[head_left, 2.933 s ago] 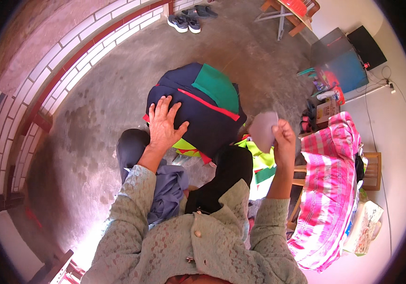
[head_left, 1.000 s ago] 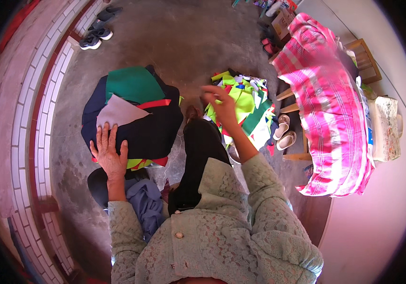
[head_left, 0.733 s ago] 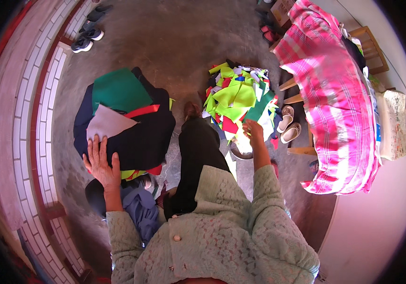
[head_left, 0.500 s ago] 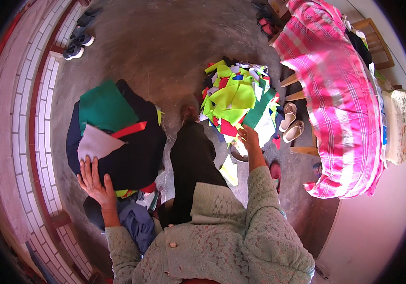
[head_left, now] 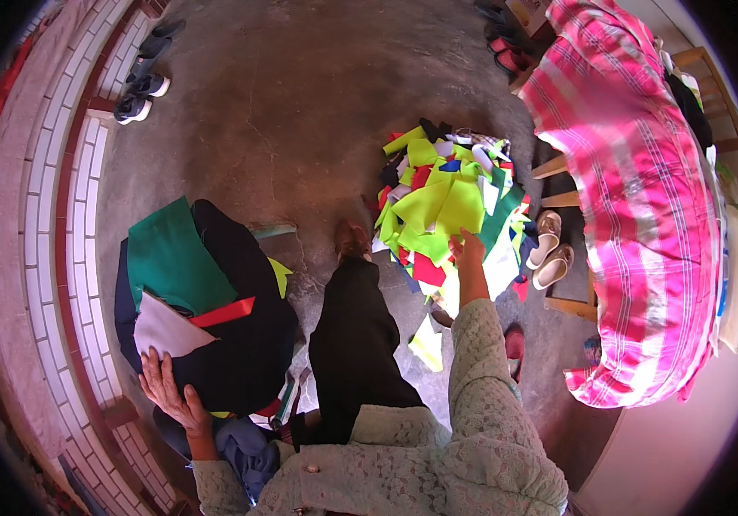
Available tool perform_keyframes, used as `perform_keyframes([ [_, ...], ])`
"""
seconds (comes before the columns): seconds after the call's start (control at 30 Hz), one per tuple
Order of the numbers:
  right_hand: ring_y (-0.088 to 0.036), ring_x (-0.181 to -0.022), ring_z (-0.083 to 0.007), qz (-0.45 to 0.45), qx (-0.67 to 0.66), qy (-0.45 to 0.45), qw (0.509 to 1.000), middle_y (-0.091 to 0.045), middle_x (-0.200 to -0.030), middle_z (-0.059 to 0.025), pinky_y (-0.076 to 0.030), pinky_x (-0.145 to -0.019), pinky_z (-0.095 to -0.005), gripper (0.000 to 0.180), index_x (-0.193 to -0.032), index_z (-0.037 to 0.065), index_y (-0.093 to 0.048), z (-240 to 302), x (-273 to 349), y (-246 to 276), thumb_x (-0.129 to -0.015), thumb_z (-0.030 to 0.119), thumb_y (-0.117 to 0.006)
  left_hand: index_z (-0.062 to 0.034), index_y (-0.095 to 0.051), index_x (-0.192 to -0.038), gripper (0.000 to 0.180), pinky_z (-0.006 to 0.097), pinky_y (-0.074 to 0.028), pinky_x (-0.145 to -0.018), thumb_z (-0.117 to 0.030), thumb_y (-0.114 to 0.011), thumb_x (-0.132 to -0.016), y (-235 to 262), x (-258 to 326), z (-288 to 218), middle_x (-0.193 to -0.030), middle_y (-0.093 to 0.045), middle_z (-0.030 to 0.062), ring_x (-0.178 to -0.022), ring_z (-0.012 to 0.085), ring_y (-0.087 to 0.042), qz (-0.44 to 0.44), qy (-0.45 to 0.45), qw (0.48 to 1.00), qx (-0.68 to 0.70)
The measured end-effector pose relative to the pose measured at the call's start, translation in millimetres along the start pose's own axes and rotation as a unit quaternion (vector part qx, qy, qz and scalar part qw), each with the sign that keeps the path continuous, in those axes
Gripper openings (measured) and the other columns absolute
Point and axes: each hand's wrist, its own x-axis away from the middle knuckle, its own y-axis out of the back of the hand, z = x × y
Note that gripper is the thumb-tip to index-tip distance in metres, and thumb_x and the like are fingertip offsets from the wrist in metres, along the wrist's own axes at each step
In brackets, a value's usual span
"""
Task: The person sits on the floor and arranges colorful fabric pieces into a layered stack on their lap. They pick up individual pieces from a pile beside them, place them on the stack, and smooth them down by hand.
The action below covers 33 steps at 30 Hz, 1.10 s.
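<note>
My left hand (head_left: 171, 394) lies flat, fingers spread, on the near edge of a stack of large fabric pieces (head_left: 214, 318): dark navy cloth with a green piece (head_left: 167, 258), a pale grey piece (head_left: 167, 331) and a red strip (head_left: 224, 311) on top. My right hand (head_left: 469, 251) reaches out to a heap of small bright fabric scraps (head_left: 442, 206), yellow, green, red and white, and touches a yellow-green piece at the heap's near side. Whether the fingers have closed on a scrap cannot be told. My black-trousered leg (head_left: 356, 335) stretches between stack and heap.
A pink checked cloth (head_left: 635, 198) covers a wooden frame at the right, with pale sandals (head_left: 551, 249) beside it. A tiled ledge (head_left: 59, 215) curves along the left, shoes (head_left: 141, 82) near it. Bare concrete floor (head_left: 300, 112) lies beyond.
My right hand, raised with a pale piece earlier, has dropped onto the scrap heap; the pale piece now lies on the stack. My left hand slid back to the stack's near edge.
</note>
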Motion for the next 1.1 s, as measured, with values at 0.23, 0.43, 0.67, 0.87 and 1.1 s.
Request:
perform_keyframes([
  [0.23,-0.053,-0.061,-0.0219,0.002,0.005,-0.037,0.999,-0.054,-0.087,-0.0091,-0.046,-0.051,-0.0339,0.027,-0.1,0.007,-0.053,4.1,-15.8,-8.8,-0.081,0.016,-0.071,-0.0063,-0.051,-0.13,0.06,0.047,-0.014,-0.111,-0.049,-0.03,-0.093,-0.9,-1.8,3.6,-0.141,-0.043,0.0125,-0.134,0.0312,-0.033,-0.003,-0.009,1.0,-0.001],
  [0.43,-0.05,-0.087,-0.0162,-0.004,0.127,0.064,0.99,-0.056,-0.093,0.0007,-0.041,-0.071,-0.0378,0.035,-0.108,0.013,-0.056,38.3,16.7,10.0,-0.081,0.03,-0.07,-0.0072,-0.053,-0.129,0.057,0.047,-0.014,-0.111,-0.047,-0.031,-0.093,2.8,4.8,3.2,-0.14,-0.045,0.012,-0.134,0.0313,-0.034,-0.018,-0.004,1.0,-0.007],
  [0.67,-0.058,-0.093,-0.0184,0.208,0.102,0.085,0.969,-0.063,-0.103,-0.0013,-0.045,-0.082,-0.0394,0.029,-0.113,0.014,-0.056,122.5,60.4,46.8,-0.09,0.031,-0.059,-0.01,-0.054,-0.129,0.049,0.047,-0.012,-0.111,-0.037,-0.04,-0.09,2.5,4.2,4.1,-0.139,-0.046,0.0103,-0.134,0.0302,-0.035,-0.042,-0.01,0.999,0.011],
  [0.87,-0.06,-0.095,-0.0191,0.259,0.015,0.211,0.942,-0.063,-0.102,-0.0035,-0.047,-0.082,-0.0394,0.026,-0.108,0.008,-0.058,169.0,134.0,15.3,-0.088,0.025,-0.063,-0.0141,-0.056,-0.126,0.045,0.048,-0.012,-0.11,-0.035,-0.046,-0.087,8.4,1.7,2.3,-0.138,-0.047,0.0058,-0.134,0.0268,-0.035,-0.054,0.0,0.998,0.025],
  [1.1,-0.063,-0.092,-0.0205,0.369,0.019,0.304,0.878,-0.064,-0.102,-0.0097,-0.049,-0.085,-0.0346,0.023,-0.106,0.0,-0.06,204.5,232.5,-54.4,-0.087,0.014,-0.06,-0.0129,-0.056,-0.125,0.05,0.05,-0.017,-0.109,-0.023,-0.063,-0.076,17.4,7.4,6.2,-0.137,-0.047,0.0077,-0.132,0.0276,-0.038,-0.055,0.01,0.995,0.082],
])
